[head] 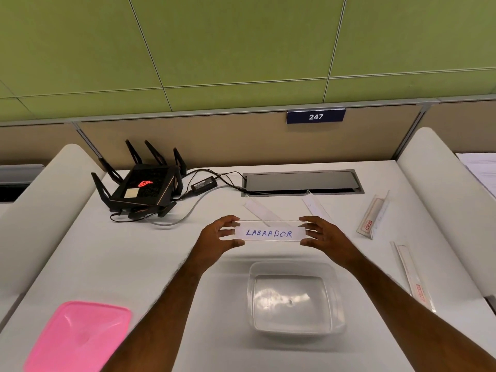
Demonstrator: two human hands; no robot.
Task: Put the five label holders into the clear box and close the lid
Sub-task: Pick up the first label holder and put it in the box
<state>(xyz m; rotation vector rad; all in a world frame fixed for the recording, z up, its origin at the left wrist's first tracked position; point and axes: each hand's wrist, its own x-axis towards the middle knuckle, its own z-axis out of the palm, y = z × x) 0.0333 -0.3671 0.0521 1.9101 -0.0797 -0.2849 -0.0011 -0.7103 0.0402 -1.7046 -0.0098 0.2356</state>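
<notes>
White desk under a green partition carried a black router at the back, a pink lid at the near left, and the open, empty clear box in front of the person. From the head view, the left hand and right hand each pinched one end of the "LABRADOR" label holder, held level in the air just beyond the box, while four other holders lay on the desk behind and to the right. In my judgement the holder looked longer than the box is wide, so it would best be turned along the box's long side or diagonal and lowered one end first, without forcing the thin walls.
</notes>
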